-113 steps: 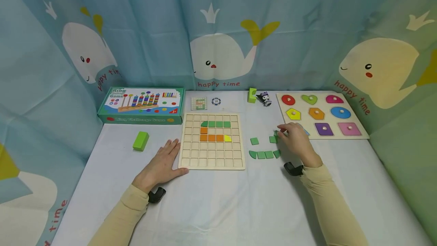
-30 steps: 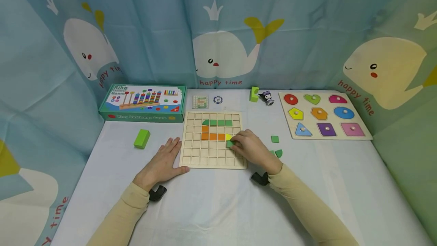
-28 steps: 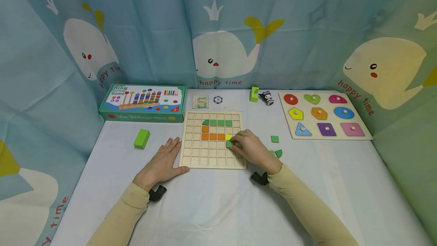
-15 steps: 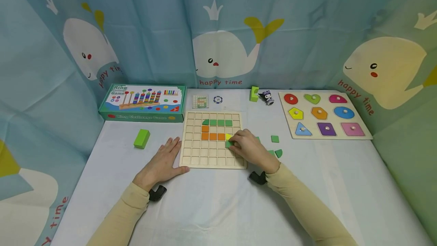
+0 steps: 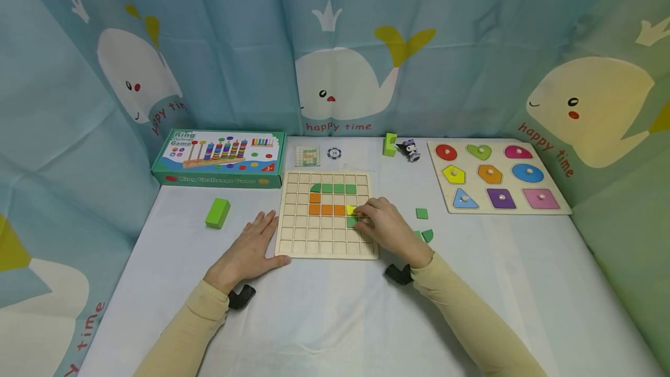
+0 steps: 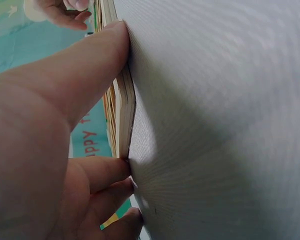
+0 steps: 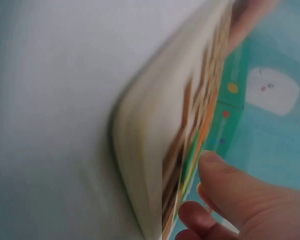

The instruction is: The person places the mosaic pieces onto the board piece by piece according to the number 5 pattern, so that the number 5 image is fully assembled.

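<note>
On white-clothed table [image 5: 324, 313], bracing pale-wood grid board [image 5: 293, 237] with spread, empty left hand [image 5: 249, 253], now letting go green square tile [image 5: 352, 222] inside that board from parted, seemingly empty right hand [image 5: 386, 227], apparently extending the pattern.

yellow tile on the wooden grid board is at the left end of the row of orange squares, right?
No: the yellow tile on the wooden grid board is at the right end of the row of orange squares, as the head view shows.
</note>
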Demonstrator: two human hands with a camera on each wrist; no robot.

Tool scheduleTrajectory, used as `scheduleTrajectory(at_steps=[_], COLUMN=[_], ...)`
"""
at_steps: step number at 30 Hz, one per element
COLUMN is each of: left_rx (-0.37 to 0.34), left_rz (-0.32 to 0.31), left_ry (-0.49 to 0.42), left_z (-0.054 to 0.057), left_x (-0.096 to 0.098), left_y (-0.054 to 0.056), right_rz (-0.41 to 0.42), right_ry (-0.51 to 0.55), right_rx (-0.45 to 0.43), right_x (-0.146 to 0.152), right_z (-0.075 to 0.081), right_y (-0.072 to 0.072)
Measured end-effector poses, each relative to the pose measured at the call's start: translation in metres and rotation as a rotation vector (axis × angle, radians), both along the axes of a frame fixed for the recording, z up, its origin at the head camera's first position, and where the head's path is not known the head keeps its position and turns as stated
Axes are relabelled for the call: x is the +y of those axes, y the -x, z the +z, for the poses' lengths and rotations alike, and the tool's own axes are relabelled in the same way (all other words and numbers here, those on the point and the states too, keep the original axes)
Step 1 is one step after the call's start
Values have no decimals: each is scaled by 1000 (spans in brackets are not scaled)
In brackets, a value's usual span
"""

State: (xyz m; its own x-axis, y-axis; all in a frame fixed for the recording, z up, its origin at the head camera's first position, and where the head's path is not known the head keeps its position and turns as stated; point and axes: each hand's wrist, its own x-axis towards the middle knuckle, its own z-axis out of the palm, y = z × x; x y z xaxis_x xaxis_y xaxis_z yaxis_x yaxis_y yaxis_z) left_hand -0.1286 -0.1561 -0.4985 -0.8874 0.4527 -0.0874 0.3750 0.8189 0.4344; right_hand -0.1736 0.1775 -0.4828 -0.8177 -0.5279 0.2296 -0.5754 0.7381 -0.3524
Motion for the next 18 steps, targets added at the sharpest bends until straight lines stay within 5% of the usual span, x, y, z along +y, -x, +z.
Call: scheduleTrajectory(at_steps=[18], left_rx=[7], left_rz=[-1], left_ry=[3], left_z=[0], left_x=[0], left_y=[0], right_rz=[-208], right_ry=[150], right_rx=[-16], right_x=[88], right_z=[12], right_y=[2])
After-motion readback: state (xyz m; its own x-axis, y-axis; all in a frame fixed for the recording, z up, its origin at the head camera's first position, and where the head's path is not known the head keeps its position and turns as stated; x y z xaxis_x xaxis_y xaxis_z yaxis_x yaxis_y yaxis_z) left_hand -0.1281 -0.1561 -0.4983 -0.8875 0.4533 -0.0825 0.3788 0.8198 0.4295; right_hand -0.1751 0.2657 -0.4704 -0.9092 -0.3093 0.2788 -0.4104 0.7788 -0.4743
